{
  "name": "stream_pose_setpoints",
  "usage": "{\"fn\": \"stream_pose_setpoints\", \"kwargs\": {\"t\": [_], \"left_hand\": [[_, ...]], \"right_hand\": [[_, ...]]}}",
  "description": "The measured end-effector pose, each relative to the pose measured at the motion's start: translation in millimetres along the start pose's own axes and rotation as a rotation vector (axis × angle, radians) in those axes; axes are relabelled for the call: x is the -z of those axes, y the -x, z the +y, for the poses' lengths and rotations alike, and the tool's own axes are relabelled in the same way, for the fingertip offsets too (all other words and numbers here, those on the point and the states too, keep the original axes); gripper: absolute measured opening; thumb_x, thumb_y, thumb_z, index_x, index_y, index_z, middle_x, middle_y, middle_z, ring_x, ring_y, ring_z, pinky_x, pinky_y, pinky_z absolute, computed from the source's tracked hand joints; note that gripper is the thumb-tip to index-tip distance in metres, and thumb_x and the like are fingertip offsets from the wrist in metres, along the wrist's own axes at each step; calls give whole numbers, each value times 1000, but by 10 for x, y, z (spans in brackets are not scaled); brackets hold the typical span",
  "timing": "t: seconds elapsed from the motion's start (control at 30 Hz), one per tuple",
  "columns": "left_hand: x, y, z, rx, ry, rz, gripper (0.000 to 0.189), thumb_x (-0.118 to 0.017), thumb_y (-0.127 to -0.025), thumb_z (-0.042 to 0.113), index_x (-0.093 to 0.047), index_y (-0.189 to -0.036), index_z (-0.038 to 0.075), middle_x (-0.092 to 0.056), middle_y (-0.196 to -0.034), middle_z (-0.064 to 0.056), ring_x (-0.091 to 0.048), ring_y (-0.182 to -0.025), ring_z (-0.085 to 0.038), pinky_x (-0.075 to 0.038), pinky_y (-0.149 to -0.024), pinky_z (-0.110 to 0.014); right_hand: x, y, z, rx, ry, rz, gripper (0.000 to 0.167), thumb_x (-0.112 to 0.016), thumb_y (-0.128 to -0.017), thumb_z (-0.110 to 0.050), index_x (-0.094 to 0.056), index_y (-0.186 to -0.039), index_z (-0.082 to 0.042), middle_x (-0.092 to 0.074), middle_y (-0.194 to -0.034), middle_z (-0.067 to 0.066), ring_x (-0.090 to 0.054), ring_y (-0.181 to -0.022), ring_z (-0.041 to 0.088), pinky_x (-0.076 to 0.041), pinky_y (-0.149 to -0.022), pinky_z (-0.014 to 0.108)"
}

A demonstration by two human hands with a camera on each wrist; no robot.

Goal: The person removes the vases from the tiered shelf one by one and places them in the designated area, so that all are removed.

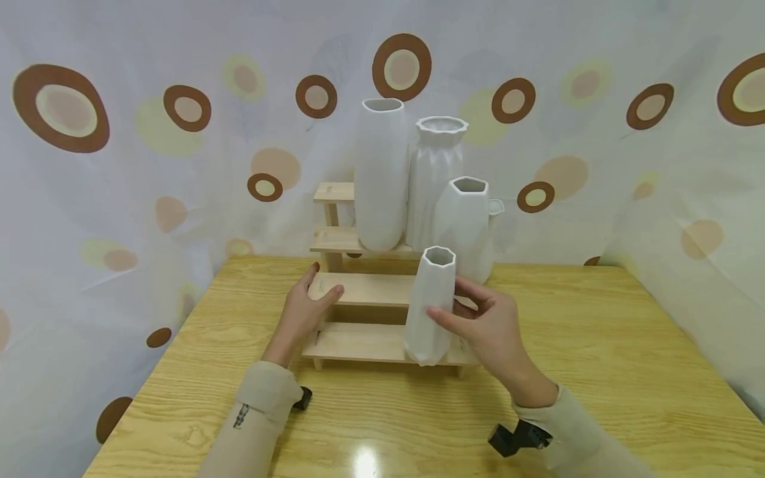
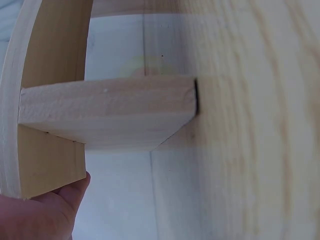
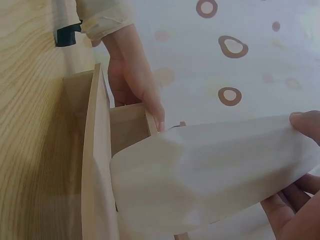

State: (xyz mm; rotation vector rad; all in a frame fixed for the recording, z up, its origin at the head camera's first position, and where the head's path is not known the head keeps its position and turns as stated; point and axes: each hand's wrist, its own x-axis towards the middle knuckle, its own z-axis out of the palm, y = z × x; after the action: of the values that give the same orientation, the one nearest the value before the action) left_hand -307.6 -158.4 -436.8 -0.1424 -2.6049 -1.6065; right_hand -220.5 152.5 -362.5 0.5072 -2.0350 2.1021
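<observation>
My right hand [image 1: 496,332] holds a small white faceted vase [image 1: 430,305] by its right side, thumb in front and fingers behind. The vase is upright, leaning slightly, and its base overlaps the front edge of the lowest shelf, at the right end. In the right wrist view the vase [image 3: 200,175] covers part of the shelves. A stepped wooden stand [image 1: 364,289] carries the other vases. At its left end my left hand [image 1: 301,312] grips the second shelf from the bottom, the thumb lying on top. The left wrist view shows the stand's pale boards [image 2: 110,100] close up.
Behind, a tall smooth white vase [image 1: 381,179] and a ruffled-neck vase [image 1: 439,166] stand on the upper shelf. An angular white vase [image 1: 463,219] is at the right, partly hiding another small rim [image 1: 496,207]. The wooden table [image 1: 597,358] meets a patterned cloth [image 1: 574,133] behind.
</observation>
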Motion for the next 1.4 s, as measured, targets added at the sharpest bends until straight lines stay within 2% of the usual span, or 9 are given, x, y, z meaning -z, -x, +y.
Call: {"fn": "stream_pose_setpoints", "kwargs": {"t": [0.33, 0.7, 1.03, 1.4], "left_hand": [[19, -5, -1, 0, -1, 3, 97, -62, -87, 66, -21, -159, 15, -21, -161, -1, -17, -148, -26, -23, -116, -51], [36, -6, 13, 5, -6, 5, 98, -61, -86, 67, -20, -160, 17, -20, -162, -1, -16, -148, -28, -23, -116, -52], [14, 0, 1, 14, -10, -5, 98, -61, -85, 70, -20, -159, 20, -21, -162, -1, -17, -148, -27, -24, -115, -53], [16, -3, -7, 5, -1, -11, 99, -60, -85, 70, -20, -159, 19, -20, -162, 1, -15, -148, -26, -22, -116, -52]], "right_hand": [[114, 26, -68, 4, 31, 24, 52, -81, -79, 4, -64, -128, 4, -66, -114, 12, -70, -99, 25, -56, -83, 36], [342, 52, -173, 16, 49, 28, 52, -82, -79, 3, -64, -128, 4, -66, -119, 13, -70, -101, 25, -54, -84, 37], [634, 135, -237, 43, 48, 100, 50, -79, -78, 10, -64, -126, 6, -68, -116, 9, -70, -101, 19, -54, -84, 32], [822, 126, -222, 105, 23, 170, 47, -77, -78, 13, -64, -124, 10, -70, -112, 9, -68, -101, 17, -55, -83, 31]]}}
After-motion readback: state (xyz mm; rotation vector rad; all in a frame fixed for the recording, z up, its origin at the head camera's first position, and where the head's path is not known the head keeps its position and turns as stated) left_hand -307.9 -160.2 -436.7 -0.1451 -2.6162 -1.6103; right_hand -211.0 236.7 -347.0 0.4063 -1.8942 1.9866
